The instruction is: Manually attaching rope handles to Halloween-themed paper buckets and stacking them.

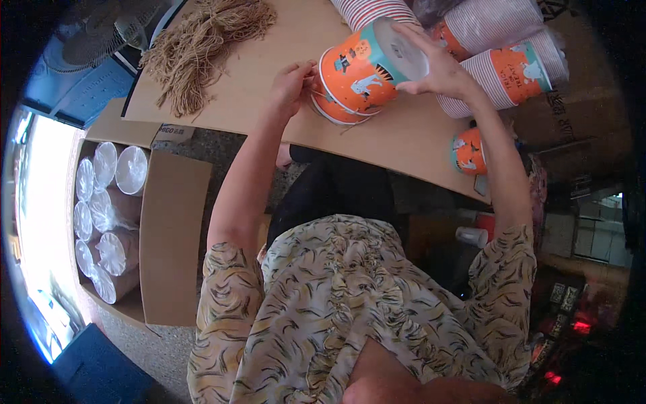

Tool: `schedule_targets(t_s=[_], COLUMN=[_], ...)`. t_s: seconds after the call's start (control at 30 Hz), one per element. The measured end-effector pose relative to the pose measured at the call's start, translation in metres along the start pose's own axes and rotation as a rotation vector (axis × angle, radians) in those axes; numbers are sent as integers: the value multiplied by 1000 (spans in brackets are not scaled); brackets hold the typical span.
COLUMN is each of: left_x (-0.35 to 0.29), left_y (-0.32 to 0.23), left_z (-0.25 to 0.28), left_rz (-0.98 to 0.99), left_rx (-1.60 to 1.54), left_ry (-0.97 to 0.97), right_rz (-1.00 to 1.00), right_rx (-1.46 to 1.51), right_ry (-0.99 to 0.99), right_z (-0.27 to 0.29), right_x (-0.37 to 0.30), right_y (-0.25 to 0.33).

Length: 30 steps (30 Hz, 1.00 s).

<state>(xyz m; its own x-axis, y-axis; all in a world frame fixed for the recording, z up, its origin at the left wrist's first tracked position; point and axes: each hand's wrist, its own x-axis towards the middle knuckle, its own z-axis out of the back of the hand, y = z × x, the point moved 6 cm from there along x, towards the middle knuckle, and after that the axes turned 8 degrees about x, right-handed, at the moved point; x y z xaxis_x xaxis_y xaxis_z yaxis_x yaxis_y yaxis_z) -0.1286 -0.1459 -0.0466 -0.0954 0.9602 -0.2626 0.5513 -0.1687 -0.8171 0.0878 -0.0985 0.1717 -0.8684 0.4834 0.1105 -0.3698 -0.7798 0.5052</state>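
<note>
Fingers of the right hand [441, 67] spread around the upturned base of an orange paper tub [355, 74], grasping it with the thumb on the near side. The tub leans, its base toward the upper right, over a second orange tub [330, 108] whose rim shows below, both at the near part of a brown tabletop [262, 114]. The left hand [293, 86] is just beside them with its fingers curled; they are partly hidden, so I cannot tell whether they pinch anything. Tan twine [202, 47] lies heaped to the left, and a stack of tubs [488, 81] lies to the right. A small orange cup [469, 151] is beside the right forearm.
</note>
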Motion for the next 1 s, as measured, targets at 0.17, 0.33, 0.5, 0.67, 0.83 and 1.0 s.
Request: schedule_targets(t_s=[0.17,0.33,0.5,0.67,0.83,1.0], left_x=[2,-18,-36,-70,-75,-71], left_y=[-10,-13,-6,11,4,24], left_z=[1,-3,-6,-22,-25,-19], left_rz=[-19,15,117,155,70,28], left_rx=[-21,145,14,-26,27,190], left_ry=[-13,-64,-19,181,59,107], right_rz=[-48,-73,-74,-42,-53,-170], right_rx=[-55,-72,-81,-84,-127,-104], right_ry=[40,4,-1,14,6,-12], right_z=[-9,-10,-15,-21,-23,-34], right_x=[6,6,7,9,11,16], right_y=[-1,1,6,1,5,-4])
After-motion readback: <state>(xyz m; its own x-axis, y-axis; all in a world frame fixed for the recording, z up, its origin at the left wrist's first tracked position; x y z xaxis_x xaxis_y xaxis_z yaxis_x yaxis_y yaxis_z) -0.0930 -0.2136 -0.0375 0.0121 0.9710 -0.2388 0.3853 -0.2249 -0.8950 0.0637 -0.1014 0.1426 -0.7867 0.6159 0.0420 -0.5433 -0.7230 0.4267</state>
